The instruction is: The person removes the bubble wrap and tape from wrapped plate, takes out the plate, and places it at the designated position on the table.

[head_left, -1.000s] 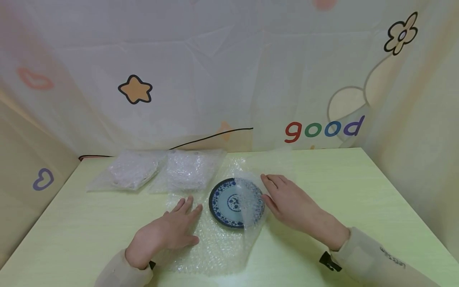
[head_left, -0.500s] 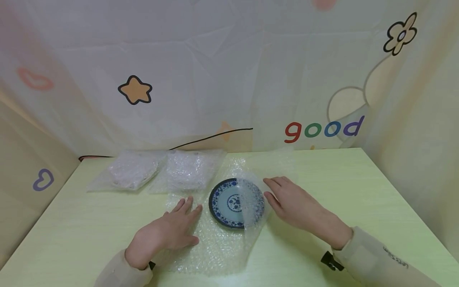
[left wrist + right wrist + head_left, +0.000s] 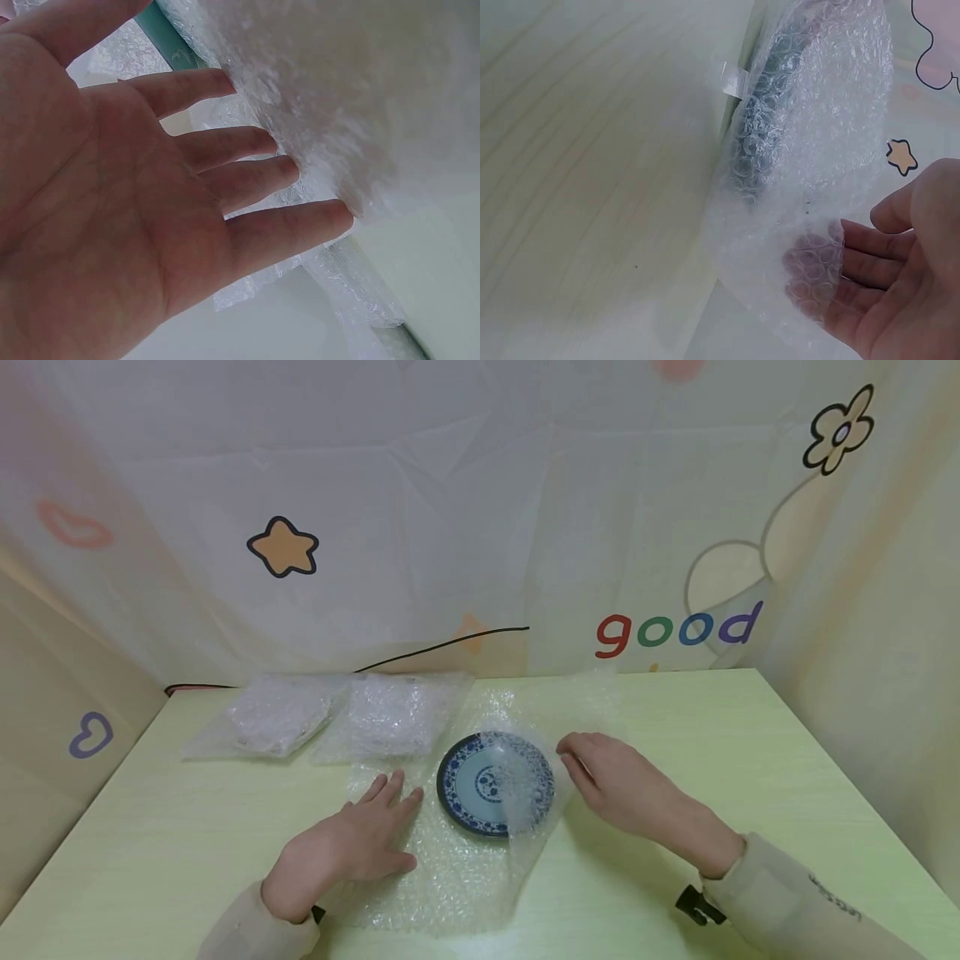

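A blue-and-white patterned plate (image 3: 463, 787) lies on a sheet of bubble wrap (image 3: 450, 889) at the middle of the table. A folded-over flap of the wrap covers the plate's right part, and the pattern shows through. My left hand (image 3: 363, 839) rests with spread fingers on the wrap, left of the plate. At the plate's right side, my right hand (image 3: 630, 789) holds the wrap's edge. In the right wrist view its curled fingertips show through the bubble wrap (image 3: 817, 135), with the thumb (image 3: 894, 211) on the near side.
Two bubble-wrapped packages (image 3: 281, 714) lie side by side at the table's back left. Behind the table (image 3: 750, 760) hangs a pale curtain (image 3: 450, 527) with printed shapes and the word "good". A small strip of clear tape (image 3: 735, 79) sticks out beside the wrap.
My right hand has shifted slightly right, and its fingers have curled in at the wrap's edge. The flap's edge has changed shape a little over the plate. My left hand stays put.
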`<action>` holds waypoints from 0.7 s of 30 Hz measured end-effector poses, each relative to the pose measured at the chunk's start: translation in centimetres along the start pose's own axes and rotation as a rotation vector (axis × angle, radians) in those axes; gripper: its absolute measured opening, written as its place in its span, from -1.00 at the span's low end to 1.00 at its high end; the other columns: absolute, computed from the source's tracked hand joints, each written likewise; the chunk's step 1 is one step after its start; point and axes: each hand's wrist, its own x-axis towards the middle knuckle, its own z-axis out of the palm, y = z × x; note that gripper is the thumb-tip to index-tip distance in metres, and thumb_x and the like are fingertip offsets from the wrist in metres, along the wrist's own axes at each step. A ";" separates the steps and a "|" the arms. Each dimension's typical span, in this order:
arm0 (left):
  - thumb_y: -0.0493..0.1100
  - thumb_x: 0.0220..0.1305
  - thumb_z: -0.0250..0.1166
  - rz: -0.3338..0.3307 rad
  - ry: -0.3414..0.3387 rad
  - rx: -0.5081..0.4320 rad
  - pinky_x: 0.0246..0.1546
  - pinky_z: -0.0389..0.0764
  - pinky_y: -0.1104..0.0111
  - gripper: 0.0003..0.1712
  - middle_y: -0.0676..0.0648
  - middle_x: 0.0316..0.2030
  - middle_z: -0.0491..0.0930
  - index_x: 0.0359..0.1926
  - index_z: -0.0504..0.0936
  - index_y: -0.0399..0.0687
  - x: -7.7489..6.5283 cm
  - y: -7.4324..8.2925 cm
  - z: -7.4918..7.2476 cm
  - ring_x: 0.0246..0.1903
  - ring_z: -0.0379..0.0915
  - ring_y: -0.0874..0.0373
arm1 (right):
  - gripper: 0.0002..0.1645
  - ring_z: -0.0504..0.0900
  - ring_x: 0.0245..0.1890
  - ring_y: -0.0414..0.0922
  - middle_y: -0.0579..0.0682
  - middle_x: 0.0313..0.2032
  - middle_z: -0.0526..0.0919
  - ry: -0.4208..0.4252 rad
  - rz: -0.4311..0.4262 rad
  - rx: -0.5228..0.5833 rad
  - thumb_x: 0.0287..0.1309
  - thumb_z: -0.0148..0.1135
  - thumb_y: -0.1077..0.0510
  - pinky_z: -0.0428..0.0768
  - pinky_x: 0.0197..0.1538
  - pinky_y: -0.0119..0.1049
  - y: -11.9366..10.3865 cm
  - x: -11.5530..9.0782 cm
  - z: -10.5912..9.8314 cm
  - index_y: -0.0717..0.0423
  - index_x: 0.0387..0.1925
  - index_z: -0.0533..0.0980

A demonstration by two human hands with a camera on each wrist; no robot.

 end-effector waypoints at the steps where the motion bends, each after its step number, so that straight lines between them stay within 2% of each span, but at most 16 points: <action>1: -0.01 0.31 0.45 -0.001 -0.001 0.001 0.27 0.16 -0.43 -0.04 -0.40 0.58 -0.16 0.57 0.19 -0.20 0.0 0.0 0.0 0.54 -0.26 -0.35 | -0.85 0.64 -0.21 -0.05 0.04 -0.20 0.70 0.000 -0.002 0.005 0.45 0.15 0.29 0.68 -0.01 -0.02 0.1 0.0 -0.1 0.26 -0.07 0.60; 5: -0.01 0.32 0.44 -0.006 -0.007 0.005 0.28 0.16 -0.41 -0.04 -0.40 0.58 -0.17 0.57 0.19 -0.20 0.1 0.0 0.0 0.55 -0.27 -0.35 | -0.88 0.53 -0.37 -0.17 -0.10 -0.36 0.62 -0.006 -0.007 0.026 0.46 0.13 0.29 0.66 -0.18 -0.16 0.3 0.0 -0.4 0.18 -0.19 0.59; 9: -0.01 0.32 0.44 -0.009 -0.010 0.002 0.28 0.16 -0.41 -0.04 -0.39 0.58 -0.17 0.57 0.19 -0.19 0.1 0.1 -0.1 0.55 -0.27 -0.35 | -0.84 0.44 -0.46 -0.21 -0.22 -0.47 0.50 -0.012 0.001 0.043 0.48 0.11 0.28 0.56 -0.29 -0.24 0.6 0.0 -0.6 0.11 -0.28 0.56; 14: -0.01 0.32 0.44 -0.004 -0.006 0.001 0.27 0.15 -0.42 -0.04 -0.40 0.58 -0.17 0.57 0.19 -0.20 0.1 0.1 -0.1 0.54 -0.27 -0.35 | -0.82 0.41 -0.49 -0.22 -0.23 -0.52 0.44 -0.006 0.009 0.051 0.47 0.11 0.28 0.50 -0.35 -0.28 0.8 0.0 -0.7 0.09 -0.32 0.55; 21: -0.02 0.31 0.45 0.002 0.000 -0.004 0.26 0.16 -0.44 -0.04 -0.41 0.57 -0.16 0.57 0.20 -0.22 0.1 0.1 -0.1 0.54 -0.26 -0.36 | -0.82 0.43 -0.50 -0.23 -0.23 -0.50 0.48 0.003 0.022 0.046 0.48 0.11 0.27 0.51 -0.36 -0.29 1.1 -0.1 -0.7 0.08 -0.31 0.55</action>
